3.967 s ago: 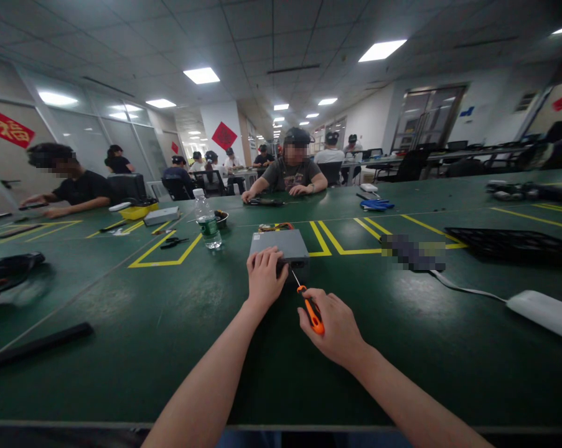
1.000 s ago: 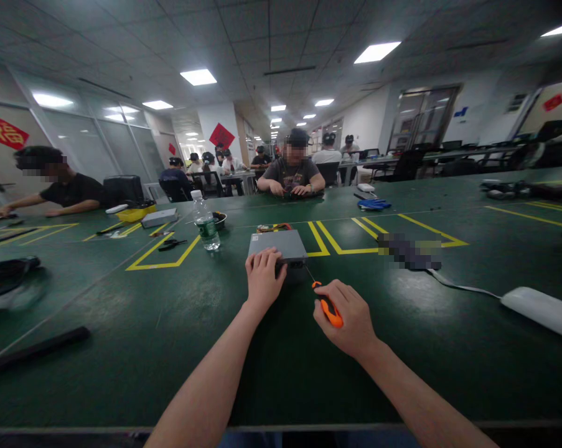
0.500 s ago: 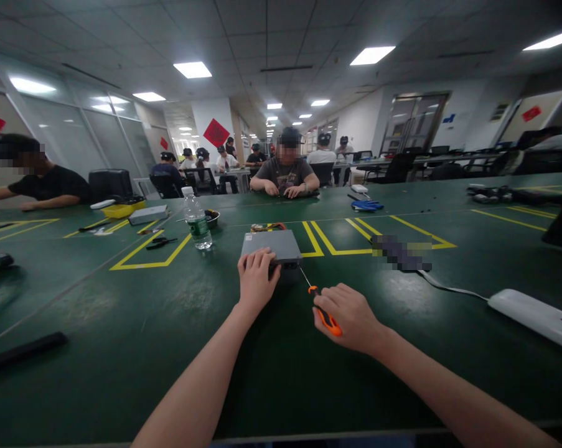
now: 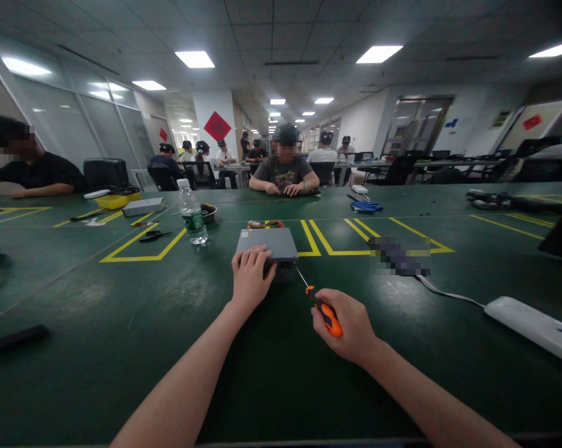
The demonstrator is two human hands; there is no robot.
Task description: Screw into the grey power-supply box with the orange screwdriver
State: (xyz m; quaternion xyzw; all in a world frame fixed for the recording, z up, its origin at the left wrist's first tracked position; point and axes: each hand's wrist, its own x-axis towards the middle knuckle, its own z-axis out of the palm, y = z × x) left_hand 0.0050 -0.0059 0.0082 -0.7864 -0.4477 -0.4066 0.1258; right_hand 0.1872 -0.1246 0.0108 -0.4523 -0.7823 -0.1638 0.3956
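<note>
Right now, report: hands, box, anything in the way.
Left hand on grey box. Right hand gripping orange-black screwdriver, tip by box's near right corner, contact unclear. Bottle off left, not blocking.

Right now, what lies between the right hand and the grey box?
The screwdriver, held in the right hand, with its shaft toward the grey box; the head view shows this. Whether its tip touches is unclear.

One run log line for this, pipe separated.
left hand: on grey box | right hand: grips orange screwdriver | tip: near right corner, contact unclear
</note>
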